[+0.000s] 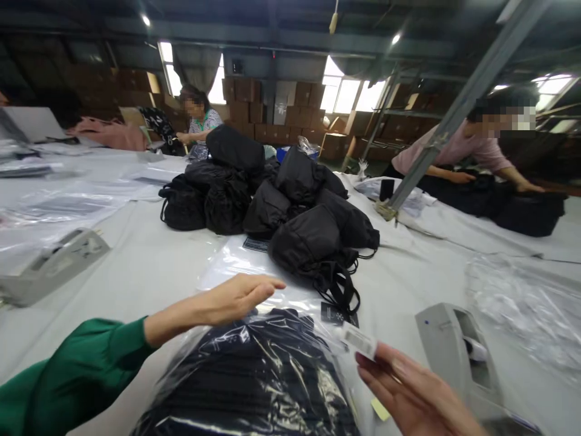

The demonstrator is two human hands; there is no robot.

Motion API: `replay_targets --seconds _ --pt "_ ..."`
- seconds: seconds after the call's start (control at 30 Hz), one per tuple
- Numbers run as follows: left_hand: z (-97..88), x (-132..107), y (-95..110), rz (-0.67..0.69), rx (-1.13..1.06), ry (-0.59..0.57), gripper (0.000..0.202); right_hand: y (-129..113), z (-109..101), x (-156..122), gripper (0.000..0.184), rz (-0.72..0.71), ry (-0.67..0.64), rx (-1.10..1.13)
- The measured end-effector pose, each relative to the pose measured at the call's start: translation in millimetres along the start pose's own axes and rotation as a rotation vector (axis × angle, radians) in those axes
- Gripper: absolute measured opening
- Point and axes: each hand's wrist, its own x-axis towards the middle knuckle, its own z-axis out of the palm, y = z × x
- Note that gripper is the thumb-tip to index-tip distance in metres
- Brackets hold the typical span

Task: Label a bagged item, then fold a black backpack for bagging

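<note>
In front of me lies a clear plastic bag (254, 387) with folded dark cloth goods inside. My left hand (238, 298) hovers at the bag's upper edge, fingers stretched out flat, holding nothing. Whether it touches the plastic, I cannot tell. Between the fingertips of my right hand (408, 381) is a small white label (358, 341) with barcode-like print, just beyond the bag's right side. A black printed card (333, 313) shows near the bag's top right corner. Farther back rises a pile of black drawstring bags (308, 236).
Grey tape dispensers stand at left (59, 266) and right (458, 351). Loose clear plastic (521, 315) lies at the far right. A slanted metal post (436, 145) rises beyond the table. Two people work behind, one handling black cloth (512, 206). A yellow slip (380, 409) lies near my right hand.
</note>
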Motion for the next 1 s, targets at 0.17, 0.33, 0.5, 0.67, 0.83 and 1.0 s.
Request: replay_targets --seconds 0.17,0.33,0.5,0.67,0.83,1.0 --pt "31.6 -45.6 -21.0 0.013 0.065 -0.201 0.054 20.6 75.0 31.5 0.034 0.275 -0.138 0.125" --pt "47.9 -54.7 -29.6 -0.016 0.134 -0.4 0.064 54.1 71.7 60.2 0.037 0.431 0.013 0.085" --pt "39.2 -58.4 -27.0 -0.001 0.168 -0.33 0.063 59.1 69.1 59.3 0.049 0.36 0.064 0.049" --pt "15.7 -72.9 -16.1 -0.157 0.123 -0.467 0.07 51.7 79.9 53.5 0.031 0.338 0.012 0.001" --pt "0.5 -66.8 -1.7 -0.234 0.187 -0.604 0.067 46.6 101.3 54.8 0.032 0.424 -0.118 -0.156" --pt "2.5 -65.4 -3.3 -0.189 0.142 -0.55 0.057 51.0 118.5 65.2 0.038 0.489 -0.08 -0.306"
